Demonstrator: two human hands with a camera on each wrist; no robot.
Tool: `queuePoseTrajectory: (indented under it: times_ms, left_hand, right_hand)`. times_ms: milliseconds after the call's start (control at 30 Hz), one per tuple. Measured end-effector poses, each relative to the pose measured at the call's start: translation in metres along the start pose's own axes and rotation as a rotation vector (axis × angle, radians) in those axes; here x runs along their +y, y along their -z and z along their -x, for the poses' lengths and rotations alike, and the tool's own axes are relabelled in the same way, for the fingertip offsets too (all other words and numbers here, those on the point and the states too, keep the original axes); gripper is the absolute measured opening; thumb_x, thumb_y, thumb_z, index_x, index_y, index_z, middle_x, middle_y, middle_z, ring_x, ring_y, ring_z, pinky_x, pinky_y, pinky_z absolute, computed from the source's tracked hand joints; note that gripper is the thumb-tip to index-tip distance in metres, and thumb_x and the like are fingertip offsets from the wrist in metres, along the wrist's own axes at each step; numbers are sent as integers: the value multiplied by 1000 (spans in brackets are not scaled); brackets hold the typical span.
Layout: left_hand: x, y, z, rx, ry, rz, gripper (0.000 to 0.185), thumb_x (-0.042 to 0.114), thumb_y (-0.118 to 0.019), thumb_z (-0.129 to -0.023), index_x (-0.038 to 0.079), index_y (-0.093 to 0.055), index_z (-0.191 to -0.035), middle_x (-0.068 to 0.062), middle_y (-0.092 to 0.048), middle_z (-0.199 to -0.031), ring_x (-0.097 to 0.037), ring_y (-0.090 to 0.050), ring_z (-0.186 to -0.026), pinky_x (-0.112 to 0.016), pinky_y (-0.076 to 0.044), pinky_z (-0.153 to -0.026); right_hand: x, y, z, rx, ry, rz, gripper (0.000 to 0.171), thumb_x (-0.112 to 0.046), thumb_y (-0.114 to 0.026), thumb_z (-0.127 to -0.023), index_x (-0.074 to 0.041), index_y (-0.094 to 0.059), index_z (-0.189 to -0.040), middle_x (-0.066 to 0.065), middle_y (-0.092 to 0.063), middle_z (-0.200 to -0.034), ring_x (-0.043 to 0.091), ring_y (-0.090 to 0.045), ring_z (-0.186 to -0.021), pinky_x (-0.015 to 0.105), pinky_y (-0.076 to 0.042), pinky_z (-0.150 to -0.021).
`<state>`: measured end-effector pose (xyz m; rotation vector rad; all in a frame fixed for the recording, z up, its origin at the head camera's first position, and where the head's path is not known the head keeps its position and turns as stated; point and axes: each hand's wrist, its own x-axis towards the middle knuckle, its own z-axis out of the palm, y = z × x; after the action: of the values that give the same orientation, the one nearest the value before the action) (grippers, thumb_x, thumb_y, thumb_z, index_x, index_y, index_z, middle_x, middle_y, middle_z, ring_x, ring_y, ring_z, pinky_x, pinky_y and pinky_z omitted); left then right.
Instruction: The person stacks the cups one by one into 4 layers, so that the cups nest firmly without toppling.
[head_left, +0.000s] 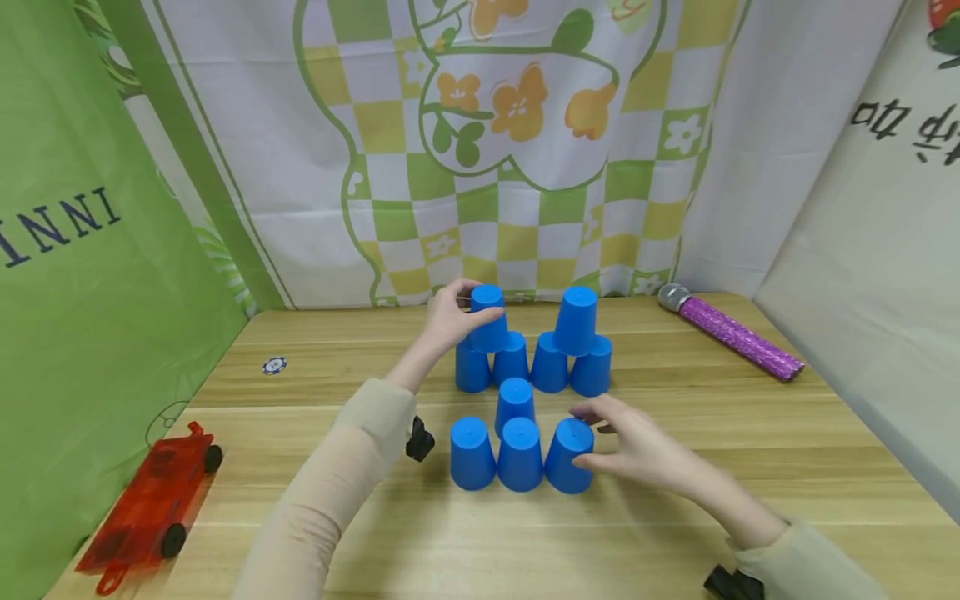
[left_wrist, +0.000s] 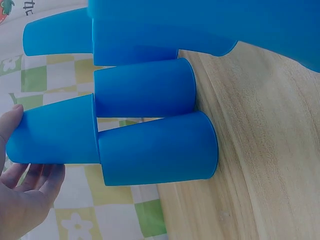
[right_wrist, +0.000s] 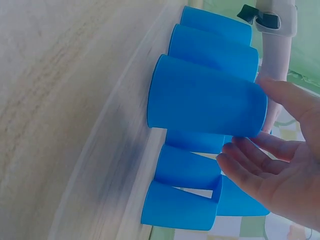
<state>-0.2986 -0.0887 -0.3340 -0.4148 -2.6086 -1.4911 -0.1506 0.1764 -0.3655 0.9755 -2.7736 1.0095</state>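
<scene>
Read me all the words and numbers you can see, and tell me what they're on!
"INNI": on the green cloth at the left; the word may run past the picture's edge.
Chinese characters: on the white cloth at the right, slanted and partly cut off; I can't read them for sure.
Round chip: a mark in its middle, too small to read.
Blue cups: no writing that I can see.

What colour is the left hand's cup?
Plain blue; the cup shows best in the left wrist view.
</scene>
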Motion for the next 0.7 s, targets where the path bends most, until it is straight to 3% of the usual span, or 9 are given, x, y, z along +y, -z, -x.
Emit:
queuePoseTrajectory:
  times_ms: [700]
  left_hand:
    - [-2, 1, 3, -6, -16, -12, 57, 32, -74, -81, 8, -51, -128, -11, -57, -126, -28, -56, -116, -40, -49, -96]
  right_hand:
    - [-1, -8, -9, -23, -12, 5, 42, -13, -78, -75, 3, -58, -109, 12, -63, -103, 26, -64, -94, 29, -58, -75]
